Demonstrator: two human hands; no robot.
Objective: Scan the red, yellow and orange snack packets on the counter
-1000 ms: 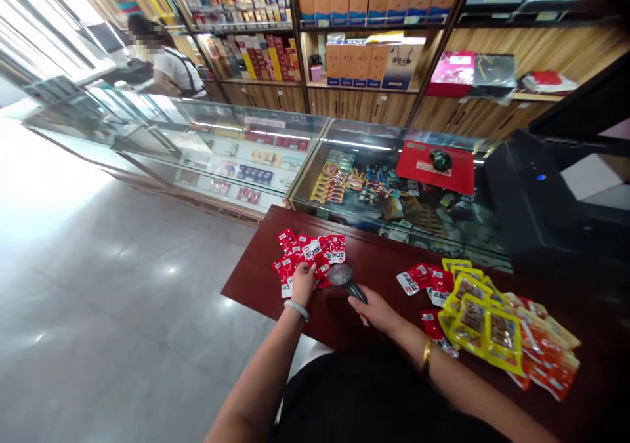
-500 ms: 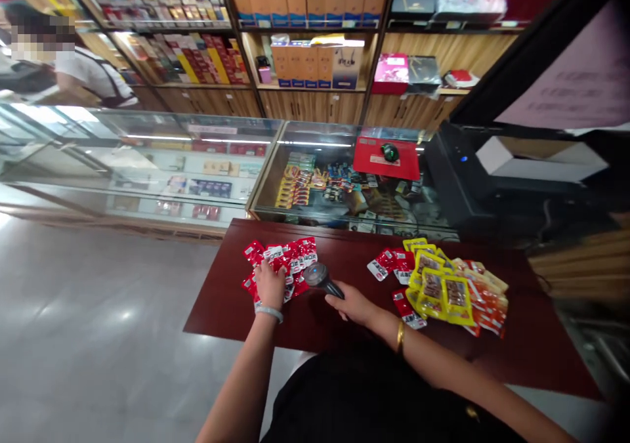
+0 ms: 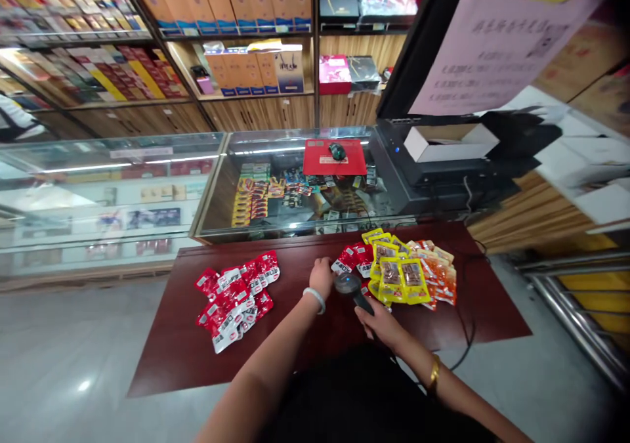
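Observation:
My right hand (image 3: 382,321) is closed around the handle of a dark handheld barcode scanner (image 3: 348,285), its round head pointing away to the upper left. Just left of the scanner head, my left hand (image 3: 322,276) reaches over the table with fingers apart and nothing visible in it. Its fingertips are beside a few red-and-white snack packets (image 3: 363,256); whether they touch is unclear. Yellow snack packets (image 3: 402,279) overlap these on the right, with orange packets (image 3: 440,275) beyond them. A loose pile of red-and-white packets (image 3: 231,302) lies at the table's left.
The dark red table (image 3: 167,338) adjoins a glass display counter (image 3: 209,200). On the counter are a red mat (image 3: 315,161) with a computer mouse (image 3: 337,151) and a black checkout machine (image 3: 394,167) holding a white open box (image 3: 450,151). A cable (image 3: 470,344) hangs at right.
My left hand has left the left pile and moved right to the red packets near the yellow ones. The scanner has come right with my right hand. The view has turned right.

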